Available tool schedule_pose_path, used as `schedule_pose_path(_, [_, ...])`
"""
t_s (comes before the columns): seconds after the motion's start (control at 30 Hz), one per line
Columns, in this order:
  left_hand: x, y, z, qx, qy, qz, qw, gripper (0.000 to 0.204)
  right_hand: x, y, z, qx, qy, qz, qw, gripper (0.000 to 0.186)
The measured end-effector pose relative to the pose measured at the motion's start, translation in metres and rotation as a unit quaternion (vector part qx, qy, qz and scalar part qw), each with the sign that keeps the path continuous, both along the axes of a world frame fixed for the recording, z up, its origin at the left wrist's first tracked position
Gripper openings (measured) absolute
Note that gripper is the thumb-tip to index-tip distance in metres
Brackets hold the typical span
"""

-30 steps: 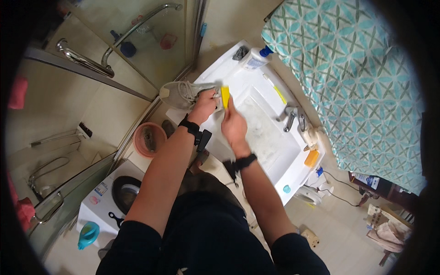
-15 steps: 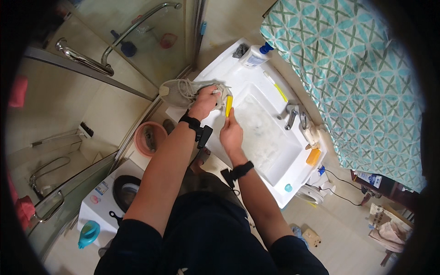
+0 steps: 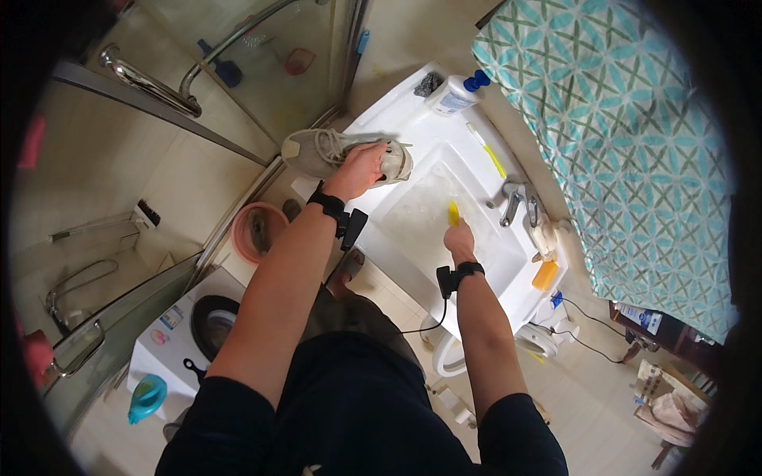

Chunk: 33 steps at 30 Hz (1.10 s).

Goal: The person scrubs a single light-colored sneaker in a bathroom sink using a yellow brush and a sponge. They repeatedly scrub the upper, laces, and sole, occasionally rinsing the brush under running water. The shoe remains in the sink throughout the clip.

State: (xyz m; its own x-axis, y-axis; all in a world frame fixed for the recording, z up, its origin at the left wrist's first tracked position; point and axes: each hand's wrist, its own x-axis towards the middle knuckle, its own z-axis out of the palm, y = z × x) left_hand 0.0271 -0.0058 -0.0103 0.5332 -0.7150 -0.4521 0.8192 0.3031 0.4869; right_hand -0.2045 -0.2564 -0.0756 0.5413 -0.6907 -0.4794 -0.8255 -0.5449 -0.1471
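Observation:
A pale beige lace-up sneaker [image 3: 313, 153] lies on its way across the left edge of the white sink [image 3: 397, 107], its toe sticking out past the rim. My left hand [image 3: 361, 168] is closed round the shoe near its heel opening, holding it at the sink's edge. Over the basin, which holds cloudy, foamy water [image 3: 413, 218], my right hand [image 3: 459, 237] grips a small yellow brush [image 3: 453, 213]. The brush's head points away from me toward the water; its bristles are not visible. Whether it touches the water I cannot tell.
A chrome faucet [image 3: 514, 200], a yellow-and-white brush [image 3: 489, 152], an orange soap block [image 3: 544, 276] and a pump bottle [image 3: 455, 97] stand along the sink's far and right rim. A pink bucket [image 3: 240, 238] with a shoe inside sits left, above a washing machine [image 3: 171, 325].
My right hand has moved right with the brush, from the shoe's heel to over the basin water. My left hand still holds the shoe, which is slightly turned.

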Motion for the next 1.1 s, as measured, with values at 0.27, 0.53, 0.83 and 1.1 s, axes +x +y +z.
schedule_pose_path(0.27, [0.004,-0.003,0.005,0.005,0.016,-0.015,1.000,0.052,0.014,0.058,0.048,0.151,-0.239,-0.071,0.957,0.050])
schedule_pose_path(0.53, [0.004,-0.012,0.016,0.027,-0.002,0.047,0.999,0.078,0.098,0.160,0.114,0.018,-0.313,0.126,0.941,0.052])
schedule_pose_path(0.83, [-0.001,-0.018,0.005,0.077,0.039,0.054,0.995,0.073,0.096,0.166,0.127,-0.023,-0.222,0.154,0.963,0.057])
schedule_pose_path(1.1, [0.003,-0.018,-0.016,0.148,-0.168,-0.003,0.975,0.052,0.117,0.159,0.124,0.018,-0.285,0.115,0.951,0.053])
